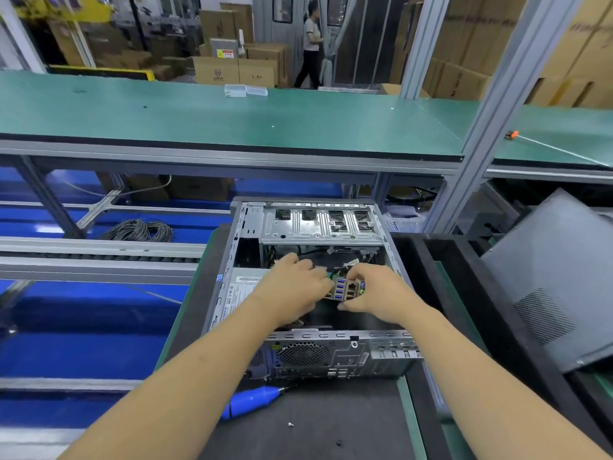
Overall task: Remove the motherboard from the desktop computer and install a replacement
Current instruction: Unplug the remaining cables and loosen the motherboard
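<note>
An open desktop computer case [318, 338] lies on its side on a black mat, its rear panel with fan grille facing me. Inside it, both hands hold the motherboard [347, 289], of which I see mainly the rear port block with blue USB sockets, tilted up between them. My left hand [295, 287] grips the board's left side with curled fingers. My right hand [373, 288] pinches its right edge, thumb below. Most of the board is hidden by the hands. The silver drive cage [318, 224] fills the case's far end.
A blue electric screwdriver [252, 400] lies on the mat in front of the case, with loose screws [291, 424] near it. The removed grey side panel [550, 277] leans at the right. A green bench [232, 121] runs behind; a person walks far back.
</note>
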